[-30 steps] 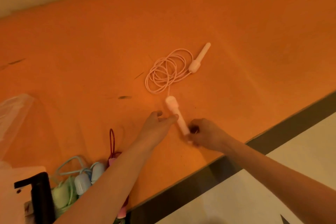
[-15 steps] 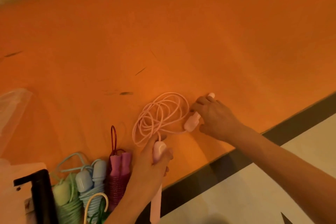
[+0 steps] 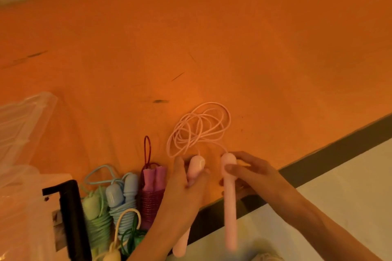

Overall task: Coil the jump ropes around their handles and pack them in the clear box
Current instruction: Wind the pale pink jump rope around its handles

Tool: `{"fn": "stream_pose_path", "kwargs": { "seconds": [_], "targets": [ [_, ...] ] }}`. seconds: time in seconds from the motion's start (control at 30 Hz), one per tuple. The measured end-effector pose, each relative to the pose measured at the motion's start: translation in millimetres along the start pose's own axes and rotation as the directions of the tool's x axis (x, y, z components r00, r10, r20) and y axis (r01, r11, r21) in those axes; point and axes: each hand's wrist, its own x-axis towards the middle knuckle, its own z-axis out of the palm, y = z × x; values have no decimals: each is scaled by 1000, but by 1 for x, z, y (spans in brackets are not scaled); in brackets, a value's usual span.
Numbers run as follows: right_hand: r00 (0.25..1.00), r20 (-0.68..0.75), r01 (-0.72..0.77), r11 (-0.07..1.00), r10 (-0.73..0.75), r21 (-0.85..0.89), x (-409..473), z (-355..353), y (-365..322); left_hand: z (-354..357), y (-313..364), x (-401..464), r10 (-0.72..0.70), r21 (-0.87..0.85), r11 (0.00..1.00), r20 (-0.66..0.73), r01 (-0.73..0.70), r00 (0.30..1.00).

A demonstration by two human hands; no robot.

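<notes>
both pink handles are now off the counter [image 3: 233,38] and side by side near its front edge, where a second ago one lay far out and only one was being touched. the left hand [image 3: 184,184] grips the left handle [image 3: 194,172], fingers curled round it; the right hand [image 3: 252,172] pinches the right handle [image 3: 229,188] just below its bulb. the pink cord [image 3: 199,128] has been dragged closer and lies in a loose tangle on the orange top, its two ends running up to the bulbs. judged from this, the handles are about to be paired so winding can start; no turn is on them yet.

to the left stand ropes already coiled: a maroon one [image 3: 151,195], a blue one [image 3: 124,197] and a green one [image 3: 95,214], close together, the maroone one just beside the left hand. the clear box [image 3: 19,125] sits well to the left, past a black bracket [image 3: 70,218]. the cord's crossed loops may snag while winding.
</notes>
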Motion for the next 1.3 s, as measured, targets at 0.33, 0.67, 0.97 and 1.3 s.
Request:
{"fn": "stream_pose_path", "kwargs": {
  "seconds": [0.33,0.67,0.97,1.3],
  "targets": [
    [989,133,16,954,-58,300,-29,21,10,-9,17,-43,161,-39,987,127,-157,979],
    [973,206,-12,874,-101,485,-66,53,18,-34,16,-90,213,66,968,309,-244,927],
    [972,137,118,900,-191,419,-135,76,0,-47,58,-162,78,171,975,342,-143,937],
    [894,176,153,650,-411,744,-239,64,-87,-88,150,-240,90,264,941,401,-209,912]
  ]
}}
